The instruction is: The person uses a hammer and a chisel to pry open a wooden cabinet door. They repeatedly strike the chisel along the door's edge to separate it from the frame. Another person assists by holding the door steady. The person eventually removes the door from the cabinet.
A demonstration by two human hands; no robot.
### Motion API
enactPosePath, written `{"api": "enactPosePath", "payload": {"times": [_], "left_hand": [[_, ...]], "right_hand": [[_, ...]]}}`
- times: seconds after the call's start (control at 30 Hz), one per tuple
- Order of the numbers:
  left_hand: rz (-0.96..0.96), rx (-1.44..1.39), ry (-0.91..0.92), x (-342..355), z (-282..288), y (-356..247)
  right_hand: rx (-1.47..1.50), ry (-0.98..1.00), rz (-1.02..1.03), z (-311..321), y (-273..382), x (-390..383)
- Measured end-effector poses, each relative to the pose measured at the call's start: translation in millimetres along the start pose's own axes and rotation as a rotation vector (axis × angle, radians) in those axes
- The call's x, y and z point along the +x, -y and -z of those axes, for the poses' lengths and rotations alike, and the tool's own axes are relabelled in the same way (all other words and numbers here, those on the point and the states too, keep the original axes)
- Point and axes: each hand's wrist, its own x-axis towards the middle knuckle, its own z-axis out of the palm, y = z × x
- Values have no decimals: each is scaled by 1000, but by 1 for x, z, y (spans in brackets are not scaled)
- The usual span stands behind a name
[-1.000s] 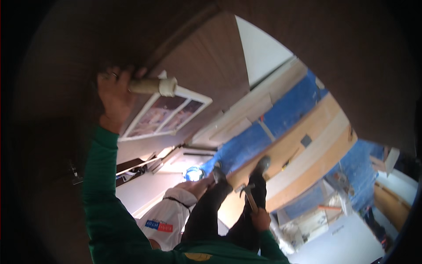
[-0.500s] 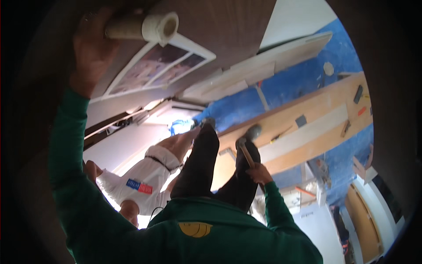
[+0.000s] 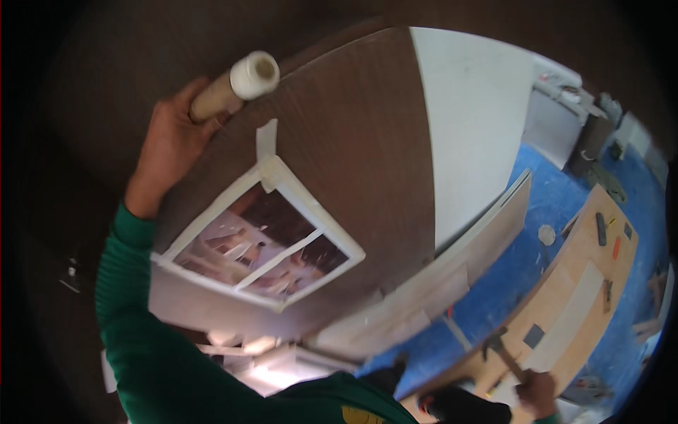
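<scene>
Holding up, in the left hand, a tan tube with a thick white band at its far end; hollow there, with the opening turned toward the view. Clamped with the left grip round the bare part, behind the band. Raised high at upper left, in front of a dark brown surface — cannot tell whether touching it.

Gripping, low at right, a hammer with the right hand. Closed round the lower part of the shaft; head pointing up and left, seen against the edge of a long wooden board. Slightly blurred.

Below the tube and apart from it, on or in the brown surface: a white-edged rectangular pane, tilted in view, crossed by a narrow pale strip. At its top corner, a short whitish tab sticking up toward the tube.

To the right, a pale wall section, then a blue floor with a round light disc. Along the foot of the wall, long pale boards. On the wooden board: a dark square, a black tool, an orange-red piece.

On the left arm, a green sleeve.
</scene>
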Motion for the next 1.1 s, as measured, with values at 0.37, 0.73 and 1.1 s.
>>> {"api": "enactPosePath", "payload": {"times": [0.37,0.73,1.1], "left_hand": [[-228,48,-40,-17,10,-5],[-1016,397,-280,-53,3,-68],[-1215,148,61,-22,-138,-174]], "right_hand": [[-91,-884,142,11,150,-21],[83,-1117,89,95,216,-55],[460,-962,189,92,239,28]]}}
